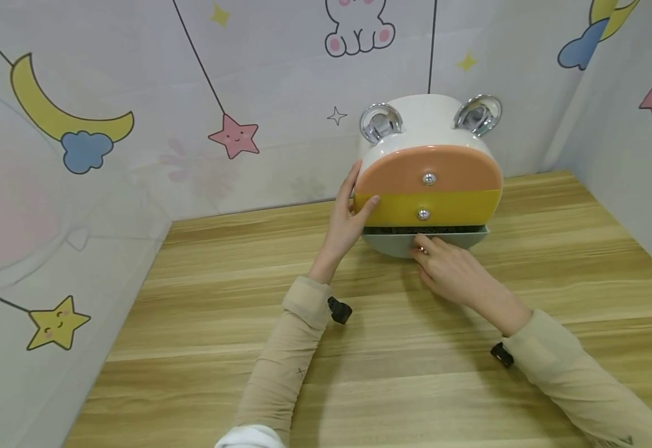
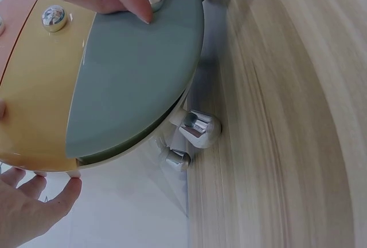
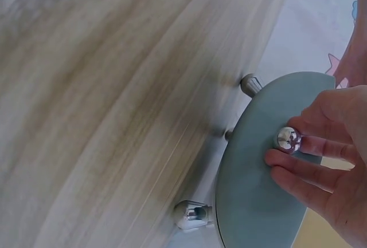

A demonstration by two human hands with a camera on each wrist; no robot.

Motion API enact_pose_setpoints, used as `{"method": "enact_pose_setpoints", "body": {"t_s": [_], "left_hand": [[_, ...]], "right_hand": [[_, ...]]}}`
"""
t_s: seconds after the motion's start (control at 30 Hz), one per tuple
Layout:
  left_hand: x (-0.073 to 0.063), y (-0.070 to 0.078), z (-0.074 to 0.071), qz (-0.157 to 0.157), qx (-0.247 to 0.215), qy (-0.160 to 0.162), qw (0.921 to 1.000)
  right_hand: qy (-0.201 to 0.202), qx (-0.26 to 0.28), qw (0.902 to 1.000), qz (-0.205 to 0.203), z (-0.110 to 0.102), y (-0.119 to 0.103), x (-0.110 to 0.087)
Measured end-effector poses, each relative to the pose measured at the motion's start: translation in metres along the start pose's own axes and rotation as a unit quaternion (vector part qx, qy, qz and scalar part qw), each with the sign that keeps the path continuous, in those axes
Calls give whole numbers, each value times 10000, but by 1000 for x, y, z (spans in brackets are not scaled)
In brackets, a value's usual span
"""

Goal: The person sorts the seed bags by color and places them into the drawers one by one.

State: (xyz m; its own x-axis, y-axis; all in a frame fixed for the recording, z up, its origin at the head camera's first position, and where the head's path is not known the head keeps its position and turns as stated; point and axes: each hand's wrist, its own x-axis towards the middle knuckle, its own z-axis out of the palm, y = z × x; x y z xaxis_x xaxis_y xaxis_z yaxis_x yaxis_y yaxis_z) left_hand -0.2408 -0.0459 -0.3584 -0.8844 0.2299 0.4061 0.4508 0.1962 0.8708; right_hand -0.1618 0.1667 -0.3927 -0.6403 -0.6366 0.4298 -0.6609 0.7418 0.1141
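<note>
A small bear-shaped drawer cabinet (image 1: 428, 168) with a white shell and silver ears stands at the back of the table. Its grey-green bottom drawer (image 1: 393, 244) is pulled out a little, and a dark inside shows above the front. My right hand (image 1: 451, 270) pinches the drawer's round silver knob (image 3: 288, 140) between thumb and fingers. My left hand (image 1: 344, 224) rests against the cabinet's left side, fingers along the side and thumb on the yellow middle drawer (image 1: 393, 208). In the left wrist view, the left fingertips (image 2: 69, 193) touch the shell.
An orange top drawer (image 1: 393, 171) is closed above the yellow one. Silver-tipped feet (image 2: 200, 129) hold the cabinet up off the wooden table (image 1: 236, 280). Behind it rises a white wall covering (image 1: 292, 74) printed with stars and moons. Small black devices (image 1: 339, 310) sit at both cuffs.
</note>
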Motion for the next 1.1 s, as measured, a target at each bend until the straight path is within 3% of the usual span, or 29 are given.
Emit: {"method": "enact_pose_setpoints", "body": {"t_s": [0.63, 1.1], "left_hand": [[0, -1, 1, 13, 58, 64, 10000], [1, -2, 1, -55, 72, 49, 9999]], "right_hand": [[-129, 73, 9997, 180, 2, 3, 4], [49, 30, 9997, 241, 5, 4, 7]]}}
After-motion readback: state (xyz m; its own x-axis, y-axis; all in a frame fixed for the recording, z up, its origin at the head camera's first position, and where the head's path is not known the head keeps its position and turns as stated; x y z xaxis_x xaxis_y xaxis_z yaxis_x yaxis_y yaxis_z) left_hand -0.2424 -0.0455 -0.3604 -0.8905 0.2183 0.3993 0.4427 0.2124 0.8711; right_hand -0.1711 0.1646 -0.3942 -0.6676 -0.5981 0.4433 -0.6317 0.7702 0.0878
